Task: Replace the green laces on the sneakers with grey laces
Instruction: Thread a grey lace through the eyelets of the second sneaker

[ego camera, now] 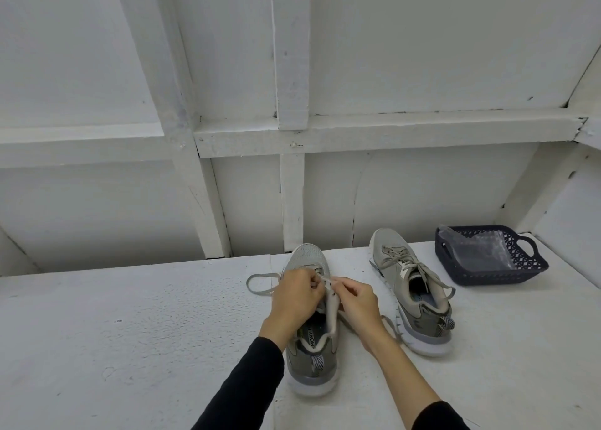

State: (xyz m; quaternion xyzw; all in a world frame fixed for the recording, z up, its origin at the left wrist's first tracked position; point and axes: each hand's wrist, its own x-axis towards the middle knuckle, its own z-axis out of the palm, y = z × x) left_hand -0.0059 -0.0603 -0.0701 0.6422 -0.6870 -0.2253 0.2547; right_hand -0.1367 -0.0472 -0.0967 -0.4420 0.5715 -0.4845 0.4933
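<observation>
A grey sneaker (pixel 310 351) stands on the white table with its heel toward me. My left hand (pixel 297 294) and my right hand (pixel 356 299) meet over its eyelets, and both pinch a grey lace (pixel 260 284). One end of that lace loops out to the left on the table; another part trails off right of the shoe behind my right wrist. A second grey sneaker (pixel 413 293) sits to the right, laced and tied with a grey lace. My hands cover the eyelets they work on.
A dark blue plastic basket (pixel 533 260) holding clear plastic sits at the back right of the table (pixel 130 332). A white boarded wall with beams rises right behind the table's far edge.
</observation>
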